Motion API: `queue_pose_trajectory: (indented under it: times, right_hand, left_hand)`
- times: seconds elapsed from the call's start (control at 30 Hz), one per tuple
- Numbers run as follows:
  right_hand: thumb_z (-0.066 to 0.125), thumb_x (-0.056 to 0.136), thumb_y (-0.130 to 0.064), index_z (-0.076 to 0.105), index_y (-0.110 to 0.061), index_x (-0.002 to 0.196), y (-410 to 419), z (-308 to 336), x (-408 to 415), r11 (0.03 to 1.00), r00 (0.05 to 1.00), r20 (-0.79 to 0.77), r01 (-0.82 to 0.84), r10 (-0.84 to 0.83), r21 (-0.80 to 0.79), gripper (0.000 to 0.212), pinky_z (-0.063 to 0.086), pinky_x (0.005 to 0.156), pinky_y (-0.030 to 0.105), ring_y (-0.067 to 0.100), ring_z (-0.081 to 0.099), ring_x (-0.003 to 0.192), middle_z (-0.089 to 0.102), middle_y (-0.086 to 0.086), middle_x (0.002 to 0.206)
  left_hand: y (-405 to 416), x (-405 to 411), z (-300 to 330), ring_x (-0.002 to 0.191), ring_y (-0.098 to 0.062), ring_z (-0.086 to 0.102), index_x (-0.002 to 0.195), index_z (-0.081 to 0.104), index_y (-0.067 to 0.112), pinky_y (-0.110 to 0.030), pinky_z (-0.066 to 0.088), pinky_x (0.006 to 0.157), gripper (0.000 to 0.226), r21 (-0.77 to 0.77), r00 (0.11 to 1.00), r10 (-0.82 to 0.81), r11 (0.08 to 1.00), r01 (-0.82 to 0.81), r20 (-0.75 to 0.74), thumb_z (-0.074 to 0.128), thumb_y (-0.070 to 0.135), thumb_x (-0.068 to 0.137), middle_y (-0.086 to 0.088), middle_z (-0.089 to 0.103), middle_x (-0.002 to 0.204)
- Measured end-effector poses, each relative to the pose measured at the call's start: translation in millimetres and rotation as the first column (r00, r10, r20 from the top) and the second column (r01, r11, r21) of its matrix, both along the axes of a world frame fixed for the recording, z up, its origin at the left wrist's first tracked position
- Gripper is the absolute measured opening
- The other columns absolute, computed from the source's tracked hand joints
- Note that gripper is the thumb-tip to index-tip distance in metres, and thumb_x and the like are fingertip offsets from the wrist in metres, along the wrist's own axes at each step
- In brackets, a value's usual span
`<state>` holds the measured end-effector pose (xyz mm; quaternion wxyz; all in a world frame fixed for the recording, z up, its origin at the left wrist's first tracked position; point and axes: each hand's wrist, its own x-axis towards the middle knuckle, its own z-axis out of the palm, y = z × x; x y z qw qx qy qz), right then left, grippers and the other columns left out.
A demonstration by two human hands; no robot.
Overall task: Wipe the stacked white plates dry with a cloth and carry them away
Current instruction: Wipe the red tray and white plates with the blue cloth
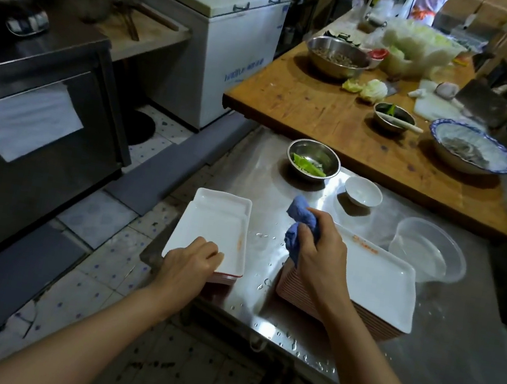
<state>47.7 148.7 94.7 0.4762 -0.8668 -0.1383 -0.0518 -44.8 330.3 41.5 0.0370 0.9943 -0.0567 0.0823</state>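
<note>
Two stacks of white rectangular plates sit on the steel table (264,173). The left stack (212,228) is short, at the table's left edge. The right stack (376,282) is tall, with pinkish rims showing down its side. My left hand (189,262) rests on the near edge of the left stack's top plate, fingers curled over the rim. My right hand (320,244) grips a bunched blue cloth (298,223) above the gap between the stacks, near the right stack's left corner. Water drops lie on the steel between them.
Behind the stacks stand a steel bowl with green scraps (313,159), a small white bowl (363,191) and a clear plastic basin (427,250). A wooden table (308,101) with bowls and cabbage lies beyond, where another person chops. A white chest freezer (235,41) and dark steel counter (35,60) stand left.
</note>
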Motion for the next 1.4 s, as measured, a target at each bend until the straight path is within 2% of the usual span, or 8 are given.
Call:
queue_pose_trajectory:
  times: [0.17,0.4,0.53,0.67,0.9,1.1,1.27,1.4]
  right_hand:
    - [0.048,0.094,-0.008,0.059,-0.015,0.113,-3,-5,0,1.0,1.0,-0.025,0.0,0.0,0.012,0.022,0.038,0.066,0.007,0.012,0.057,0.081,0.063,0.0,0.092]
    - [0.05,0.093,-0.008,0.056,-0.028,0.103,-13,-7,1,1.0,1.0,-0.014,0.017,-0.017,0.017,0.023,0.039,0.067,0.002,-0.01,0.056,0.078,0.058,-0.016,0.082]
    - [0.05,0.093,-0.009,0.059,-0.023,0.106,-20,-11,3,0.999,0.999,-0.024,0.044,-0.044,-0.013,0.021,0.039,0.066,0.005,-0.003,0.056,0.077,0.059,-0.01,0.086]
    - [0.049,0.093,-0.009,0.06,-0.018,0.11,-27,-15,4,0.998,0.996,-0.054,0.068,-0.068,-0.003,0.023,0.039,0.07,0.012,0.008,0.056,0.083,0.062,-0.006,0.092]
    - [0.046,0.095,-0.011,0.058,-0.023,0.11,-46,-13,7,0.992,0.99,-0.058,0.127,-0.125,0.028,0.022,0.04,0.061,0.006,-0.009,0.056,0.076,0.057,-0.018,0.082]
    - [0.046,0.096,-0.011,0.051,-0.02,0.11,-75,-8,9,0.967,0.968,-0.044,0.25,-0.248,0.056,0.017,0.038,0.06,0.001,-0.015,0.055,0.076,0.055,-0.019,0.082]
    - [0.049,0.095,-0.017,0.045,-0.019,0.102,-82,-15,13,0.973,0.967,-0.11,0.228,-0.23,-0.026,0.008,0.046,0.067,0.013,0.0,0.058,0.077,0.057,-0.004,0.087]
    - [0.055,0.092,-0.017,0.056,-0.01,0.104,-63,-35,16,0.96,0.986,-0.109,0.095,-0.127,-0.262,0.013,0.036,0.089,0.026,0.025,0.049,0.11,0.051,0.009,0.116]
  left_hand:
    - [1,1,-17,0.063,-0.021,0.066,0.073,0.073,0.007,-0.023,0.041,0.029,0.042,-0.021,1.0,0.012,1.0,-0.013,-0.024,0.092,0.001,0.035,-0.006,0.069,0.073]
    - [8,8,-42,0.074,-0.026,0.069,0.086,0.074,0.003,-0.027,0.049,0.036,0.06,-0.028,0.995,-0.029,0.999,0.026,-0.1,0.096,0.007,0.031,-0.011,0.071,0.088]
    - [9,16,-56,0.086,-0.028,0.067,0.099,0.071,0.003,-0.03,0.054,0.047,0.062,-0.049,0.992,0.012,0.999,-0.018,-0.129,0.094,0.009,0.042,-0.012,0.069,0.102]
    - [11,27,-69,0.133,-0.02,0.03,0.143,0.032,0.015,-0.034,0.042,0.094,0.063,-0.029,0.946,0.077,0.995,-0.09,-0.316,0.058,0.037,0.09,-0.001,0.028,0.151]
    - [-10,50,-57,0.123,-0.021,0.037,0.123,0.054,0.016,-0.036,0.034,0.092,0.055,-0.078,0.931,0.185,0.972,-0.22,-0.314,0.037,0.058,0.092,0.0,0.045,0.135]
    - [-77,95,-8,0.1,-0.017,0.058,0.115,0.062,0.021,-0.032,0.046,0.084,0.041,-0.649,0.932,0.198,0.674,-0.355,-0.304,0.048,0.05,0.09,0.001,0.064,0.108]
    - [-104,115,6,0.099,-0.027,0.061,0.125,0.057,0.021,-0.04,0.052,0.088,0.041,-0.741,0.872,0.086,0.491,-0.457,-0.481,0.056,0.015,0.085,-0.008,0.067,0.099]
    - [-104,120,2,0.105,-0.035,0.059,0.13,0.055,0.023,-0.044,0.052,0.09,0.053,-0.745,0.86,0.093,0.459,-0.484,-0.501,0.049,-0.001,0.082,-0.018,0.063,0.116]
